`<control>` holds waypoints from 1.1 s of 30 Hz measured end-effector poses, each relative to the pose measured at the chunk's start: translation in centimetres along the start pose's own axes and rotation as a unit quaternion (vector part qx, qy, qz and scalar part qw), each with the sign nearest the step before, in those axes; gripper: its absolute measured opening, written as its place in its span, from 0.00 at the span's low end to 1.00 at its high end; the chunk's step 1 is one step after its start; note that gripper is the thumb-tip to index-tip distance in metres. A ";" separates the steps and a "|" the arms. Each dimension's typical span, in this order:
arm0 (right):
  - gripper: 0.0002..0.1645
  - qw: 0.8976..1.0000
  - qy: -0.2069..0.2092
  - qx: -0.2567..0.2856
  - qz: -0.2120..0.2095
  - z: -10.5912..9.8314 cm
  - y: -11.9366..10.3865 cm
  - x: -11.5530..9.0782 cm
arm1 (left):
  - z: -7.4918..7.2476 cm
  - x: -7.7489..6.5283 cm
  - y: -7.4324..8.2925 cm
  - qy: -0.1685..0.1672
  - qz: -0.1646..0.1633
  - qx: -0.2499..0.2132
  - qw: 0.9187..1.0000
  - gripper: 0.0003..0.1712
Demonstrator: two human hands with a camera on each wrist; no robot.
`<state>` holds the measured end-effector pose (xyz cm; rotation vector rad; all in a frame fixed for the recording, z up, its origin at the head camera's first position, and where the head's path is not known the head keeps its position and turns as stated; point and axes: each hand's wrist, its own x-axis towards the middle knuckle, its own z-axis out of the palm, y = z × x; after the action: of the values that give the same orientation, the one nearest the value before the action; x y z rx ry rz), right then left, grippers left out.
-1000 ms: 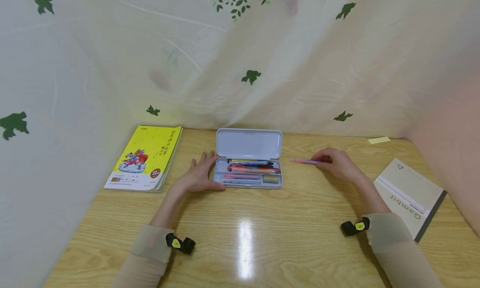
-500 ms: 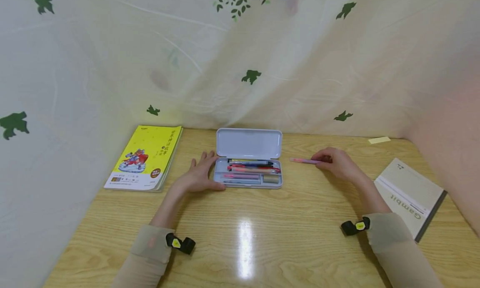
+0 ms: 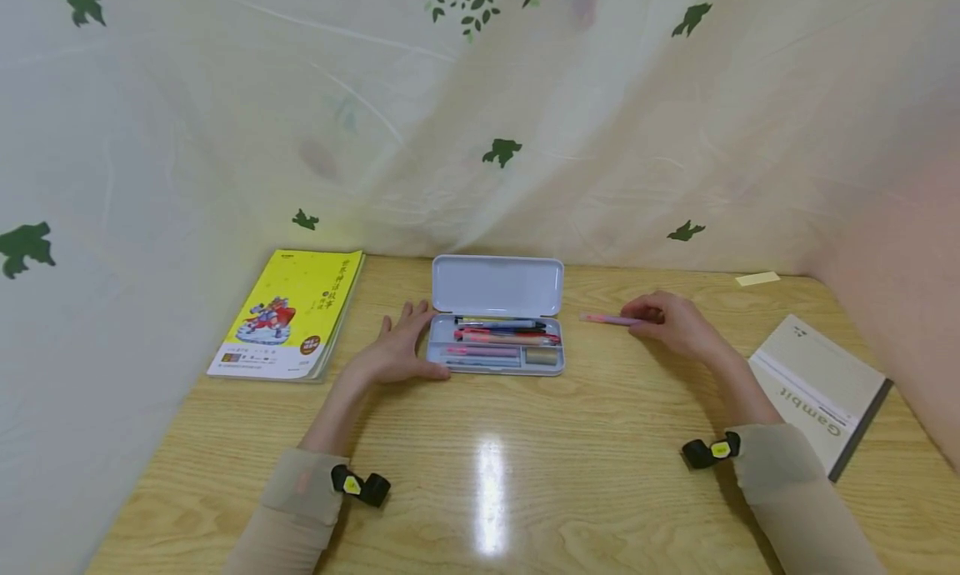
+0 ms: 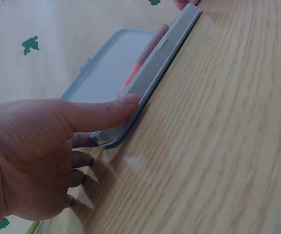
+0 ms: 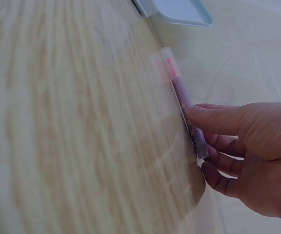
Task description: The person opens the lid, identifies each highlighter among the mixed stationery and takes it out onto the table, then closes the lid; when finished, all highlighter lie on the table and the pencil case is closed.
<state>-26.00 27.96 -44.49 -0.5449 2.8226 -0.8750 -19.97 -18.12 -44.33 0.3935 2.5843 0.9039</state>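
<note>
A pale blue pencil case [image 3: 496, 372] lies with its lid [image 3: 498, 285] raised and several pens [image 3: 502, 338] inside. My left hand [image 3: 393, 354] holds the case's left end, thumb [image 4: 111, 112] along the front corner and index finger toward the back corner. The other left fingers spread behind that end. To the right of the case, my right hand [image 3: 672, 325] pinches a purple highlighter [image 5: 183, 95] by its rear end between thumb and fingers. The highlighter's pink tip shows through a clear cap pointing toward the case, close over the table.
A yellow book [image 3: 292, 308] lies left of the case. On the right, a grey-beige notebook [image 3: 817, 392] lies partly under the right forearm. A strip of pale tape [image 3: 758, 279] is at the table's back right. Patterned curtain [image 3: 570, 183] hangs along the back edge.
</note>
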 end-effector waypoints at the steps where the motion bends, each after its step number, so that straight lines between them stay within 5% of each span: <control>1: 0.16 1.000 0.002 0.003 0.002 -0.1 0.0 0.0 | 0.0 0.0 0.0 0.000 0.000 0.000 1.000 0.60; 8: 0.21 0.998 0.052 0.024 -0.005 -0.6 -1.1 -0.4 | 0.1 0.3 0.2 -0.001 -0.001 -0.004 1.000 0.60; 16: 0.24 0.990 0.120 0.059 -0.046 0.5 -5.1 -0.4 | 0.3 0.4 0.6 -0.005 0.004 -0.004 1.000 0.60; 28: 0.28 0.982 0.066 0.151 -0.096 5.0 -11.1 1.5 | 0.0 -0.1 0.0 0.002 0.001 0.003 1.000 0.61; 33: 0.28 0.982 0.049 0.139 -0.118 6.4 -12.0 2.0 | 0.0 0.0 0.1 -0.001 0.005 0.003 1.000 0.60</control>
<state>-22.77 14.67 -42.95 -0.8235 2.6875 -1.3485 -19.90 -18.05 -44.26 0.4098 2.5873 0.8982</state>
